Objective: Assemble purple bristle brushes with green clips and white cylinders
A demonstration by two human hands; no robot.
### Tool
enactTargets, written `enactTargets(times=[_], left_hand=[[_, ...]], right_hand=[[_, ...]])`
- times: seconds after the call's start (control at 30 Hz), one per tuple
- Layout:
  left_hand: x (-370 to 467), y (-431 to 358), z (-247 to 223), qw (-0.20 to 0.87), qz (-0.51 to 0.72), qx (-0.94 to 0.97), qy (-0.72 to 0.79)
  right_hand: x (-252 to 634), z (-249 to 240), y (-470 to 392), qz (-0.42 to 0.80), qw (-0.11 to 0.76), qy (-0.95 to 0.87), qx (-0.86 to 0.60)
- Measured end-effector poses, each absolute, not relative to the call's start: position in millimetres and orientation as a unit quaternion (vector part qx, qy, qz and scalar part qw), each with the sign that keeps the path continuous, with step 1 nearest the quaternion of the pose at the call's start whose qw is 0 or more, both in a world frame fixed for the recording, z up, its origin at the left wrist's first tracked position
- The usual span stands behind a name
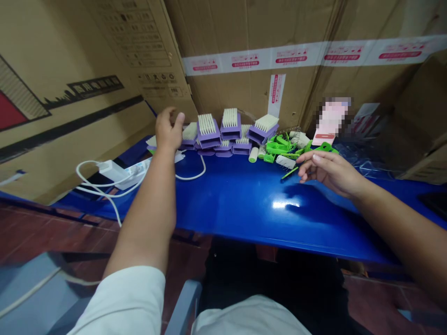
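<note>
Blue tabletop (220, 200) is supporting purple bristled blocks (206, 124); left of them, the left hand (168, 134) is gaping wide; right of them, the right hand (331, 173) is hanging loosely open. Probably light and stiff, they're inviting side-wall grips.

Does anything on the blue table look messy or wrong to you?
Mostly the white cable: it trails in loose loops at the left. The green parts lie jumbled, unlike the stacked purple pieces. I see no spill.
</note>
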State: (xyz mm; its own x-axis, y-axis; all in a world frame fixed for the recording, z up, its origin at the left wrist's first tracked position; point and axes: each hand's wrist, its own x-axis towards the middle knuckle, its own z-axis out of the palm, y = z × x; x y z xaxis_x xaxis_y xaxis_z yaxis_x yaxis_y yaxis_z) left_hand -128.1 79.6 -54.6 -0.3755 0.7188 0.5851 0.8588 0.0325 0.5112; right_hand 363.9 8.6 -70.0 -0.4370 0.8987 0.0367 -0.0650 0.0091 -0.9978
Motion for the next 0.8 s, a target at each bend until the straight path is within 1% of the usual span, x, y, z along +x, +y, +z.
enactTargets(times=[0.07, 0.13, 0.2, 0.23, 0.43, 0.67, 0.8], left_hand=[[-120.8, 72.9, -47.1, 0.039, -0.409, -0.636, -0.653], [-113.5, 65.9, -40.8, -0.01, -0.342, -0.717, -0.607], [-108.3, 60.8, -37.4, -0.015, -0.279, -0.76, -0.587], [-106.8, 59.5, -36.9, -0.009, -0.273, -0.763, -0.586], [-107.1, 62.5, -41.7, 0.033, -0.34, -0.665, -0.664], [-113.7, 67.3, -41.5, 0.017, -0.337, -0.658, -0.673], [-120.8, 72.7, -44.2, 0.027, -0.341, -0.563, -0.753]], right_hand=[[364.2, -70.9, 9.4, 0.609, 0.393, -0.592, -0.354], [364.7, -71.9, 10.4, 0.609, 0.391, -0.593, -0.353], [365.1, -72.7, 11.2, 0.609, 0.392, -0.593, -0.352], [365.2, -72.9, 11.4, 0.609, 0.392, -0.592, -0.353], [364.9, -73.1, 10.3, 0.607, 0.387, -0.598, -0.353], [365.0, -73.6, 11.2, 0.605, 0.39, -0.594, -0.359], [365.8, -74.5, 6.4, 0.597, 0.401, -0.595, -0.36]])
